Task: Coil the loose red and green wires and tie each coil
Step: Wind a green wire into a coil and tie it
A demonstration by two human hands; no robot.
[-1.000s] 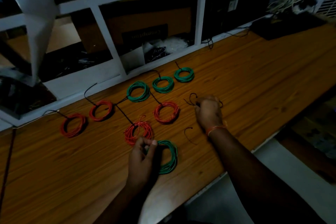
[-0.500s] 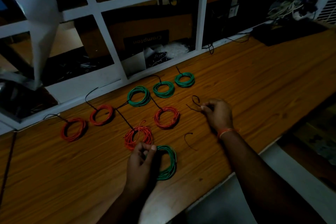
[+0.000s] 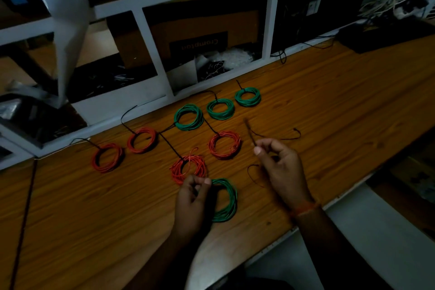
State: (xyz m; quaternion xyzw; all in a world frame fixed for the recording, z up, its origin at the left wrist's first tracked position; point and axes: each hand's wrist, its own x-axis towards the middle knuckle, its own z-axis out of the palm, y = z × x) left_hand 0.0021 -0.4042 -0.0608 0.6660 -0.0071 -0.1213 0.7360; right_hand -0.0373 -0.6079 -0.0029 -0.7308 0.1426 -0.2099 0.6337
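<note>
Head view: I see my left hand (image 3: 191,192) at the near edge of the wooden workbench (image 3: 329,106), fingers and thumb curled round the left side of a green wire coil (image 3: 227,200) that lies flat on the wood. My right hand (image 3: 277,162) is raised just right of it, pinching a short dark tie wire (image 3: 250,133) between thumb and forefinger; the tie sticks up and away from me, blurred. Another loose tie wire (image 3: 253,175) lies on the bench, partly hidden by that hand. Beyond my hands I count four red coils (image 3: 224,145), (image 3: 187,168), (image 3: 142,140), (image 3: 108,158) and three green coils (image 3: 188,117), (image 3: 220,109), (image 3: 247,96), each with a dark tie end poking out. They sit in loose rows near the white shelf frame (image 3: 150,30)
</note>
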